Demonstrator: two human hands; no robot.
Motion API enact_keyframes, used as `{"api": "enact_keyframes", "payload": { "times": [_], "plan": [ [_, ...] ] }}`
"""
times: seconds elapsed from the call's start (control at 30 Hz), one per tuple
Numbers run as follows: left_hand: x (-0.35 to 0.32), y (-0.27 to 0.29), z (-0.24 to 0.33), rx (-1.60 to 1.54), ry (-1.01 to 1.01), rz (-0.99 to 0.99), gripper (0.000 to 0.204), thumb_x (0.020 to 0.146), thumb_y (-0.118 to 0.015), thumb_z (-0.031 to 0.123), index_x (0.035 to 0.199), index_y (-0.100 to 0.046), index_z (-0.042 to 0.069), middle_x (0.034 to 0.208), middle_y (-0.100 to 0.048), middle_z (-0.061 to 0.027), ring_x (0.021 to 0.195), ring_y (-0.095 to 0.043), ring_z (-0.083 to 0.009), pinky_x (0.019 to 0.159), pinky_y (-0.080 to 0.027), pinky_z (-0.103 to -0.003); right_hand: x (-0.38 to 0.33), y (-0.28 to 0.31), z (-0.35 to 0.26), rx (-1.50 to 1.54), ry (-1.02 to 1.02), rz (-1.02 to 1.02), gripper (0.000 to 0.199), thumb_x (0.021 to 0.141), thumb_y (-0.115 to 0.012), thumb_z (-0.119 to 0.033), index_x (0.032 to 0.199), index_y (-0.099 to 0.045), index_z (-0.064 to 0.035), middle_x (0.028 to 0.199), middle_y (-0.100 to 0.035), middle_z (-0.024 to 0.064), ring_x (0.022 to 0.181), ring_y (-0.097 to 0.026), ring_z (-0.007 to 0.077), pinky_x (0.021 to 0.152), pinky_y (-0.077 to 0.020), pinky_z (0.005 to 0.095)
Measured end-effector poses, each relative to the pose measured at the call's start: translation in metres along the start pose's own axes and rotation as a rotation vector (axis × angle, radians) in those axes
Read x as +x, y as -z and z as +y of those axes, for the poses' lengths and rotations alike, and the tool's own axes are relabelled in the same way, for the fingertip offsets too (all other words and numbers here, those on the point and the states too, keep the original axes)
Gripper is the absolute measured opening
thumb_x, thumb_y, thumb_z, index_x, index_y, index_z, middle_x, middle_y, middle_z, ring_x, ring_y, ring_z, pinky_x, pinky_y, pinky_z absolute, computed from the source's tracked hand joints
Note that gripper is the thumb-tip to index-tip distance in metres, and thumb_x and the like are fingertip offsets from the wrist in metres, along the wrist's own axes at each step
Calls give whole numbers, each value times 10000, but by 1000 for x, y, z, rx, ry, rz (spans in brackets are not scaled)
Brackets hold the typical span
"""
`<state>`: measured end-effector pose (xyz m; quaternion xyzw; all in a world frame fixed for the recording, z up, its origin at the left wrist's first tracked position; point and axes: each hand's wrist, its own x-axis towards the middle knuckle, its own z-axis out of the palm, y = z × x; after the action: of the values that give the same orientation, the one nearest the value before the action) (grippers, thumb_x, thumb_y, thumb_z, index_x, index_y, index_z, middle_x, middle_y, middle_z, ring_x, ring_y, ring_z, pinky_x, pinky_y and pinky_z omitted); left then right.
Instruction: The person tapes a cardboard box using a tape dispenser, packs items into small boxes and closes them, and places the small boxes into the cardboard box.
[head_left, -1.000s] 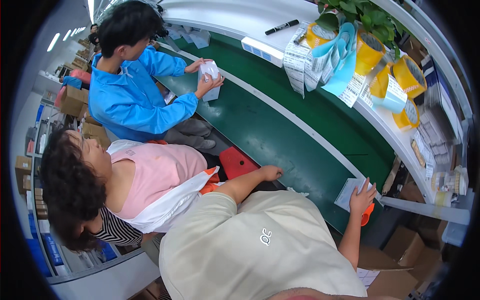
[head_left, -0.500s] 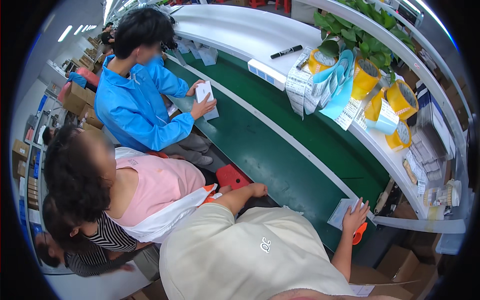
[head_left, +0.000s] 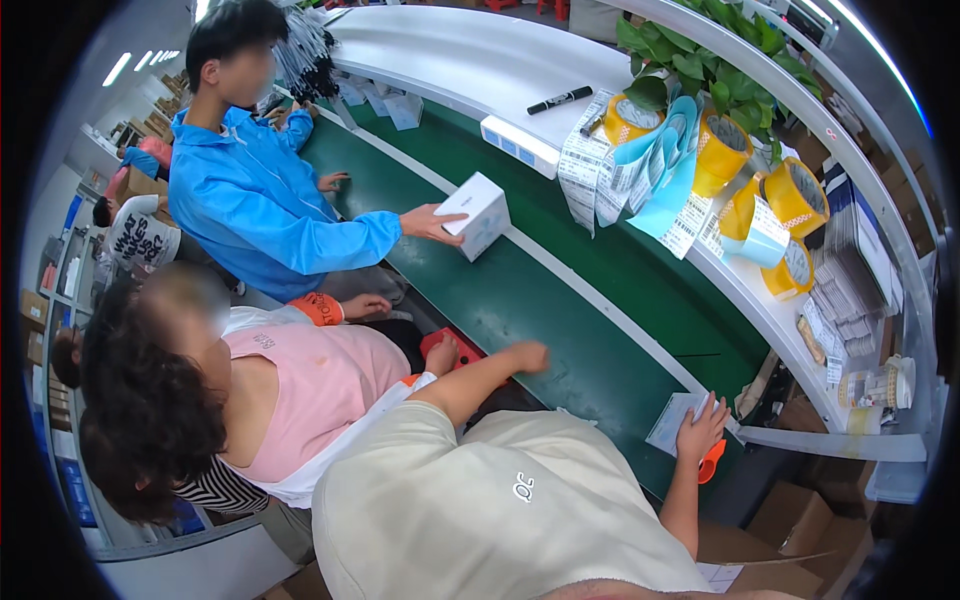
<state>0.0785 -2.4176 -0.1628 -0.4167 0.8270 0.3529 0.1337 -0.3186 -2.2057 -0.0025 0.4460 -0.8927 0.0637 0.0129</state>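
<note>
The right hand (head_left: 700,432) presses, fingers spread, on a white paper sheet (head_left: 672,418) at the near right edge of the green conveyor belt (head_left: 600,330). The left hand (head_left: 528,356) rests curled shut on the belt. This looks like steadying the sheet, and lifting it calls for pinching an edge.

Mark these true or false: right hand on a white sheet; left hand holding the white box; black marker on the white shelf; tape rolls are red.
1. The right hand lies on a white sheet at the edge of the green belt. True.
2. The left hand holds the white box. False: a co-worker in a blue jacket holds the box; the left hand is at the belt, apart from it.
3. A black marker lies on the white shelf. True.
4. The tape rolls are red. False: they are yellow.
</note>
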Motion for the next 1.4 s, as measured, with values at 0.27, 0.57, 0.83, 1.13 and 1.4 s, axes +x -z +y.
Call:
{"api": "enact_keyframes", "payload": {
  "times": [0.27,0.57,0.83,1.13,1.4],
  "plan": [
    [39,235,44,79,-15,851,391,845,-727,293,1154,-644,69,1130,-641,-170,1066,-631,-375,874,-524,-502,-1,-7,6,-12,-7,12,655,934,-644,-257,1546,-425,-177,1618,-334,126,1515,-253,400,1173,-291,562],
    [43,304,-60,411,627,652,875,634,-904,383,1397,-540,158,1356,-540,-162,1292,-516,-383,1064,-427,-570,-2,-5,4,7,-22,8,638,931,-633,-255,1534,-440,-169,1622,-330,122,1521,-239,399,1175,-284,560],
    [47,306,-13,482,427,437,844,645,-877,323,1424,-557,278,1386,-531,-122,1296,-523,-368,1009,-477,-551,-2,0,3,-4,-18,-3,637,939,-627,-266,1539,-436,-164,1613,-337,141,1519,-247,395,1175,-287,561],
    [58,138,262,254,-216,254,891,626,-875,504,1363,-578,101,1321,-489,-241,1113,-608,-406,848,-575,-519,3,-16,13,31,10,15,533,1028,-501,-344,1529,-457,-169,1631,-316,146,1510,-247,424,1163,-283,585],
    [55,4,328,-213,-386,245,977,845,-755,494,1578,-294,42,1470,-406,-328,1238,-572,-454,1010,-520,-498,0,-12,14,3,-18,-13,517,1069,-419,-432,1560,-432,-272,1642,-307,142,1511,-244,434,1158,-278,608]
  ]
}}
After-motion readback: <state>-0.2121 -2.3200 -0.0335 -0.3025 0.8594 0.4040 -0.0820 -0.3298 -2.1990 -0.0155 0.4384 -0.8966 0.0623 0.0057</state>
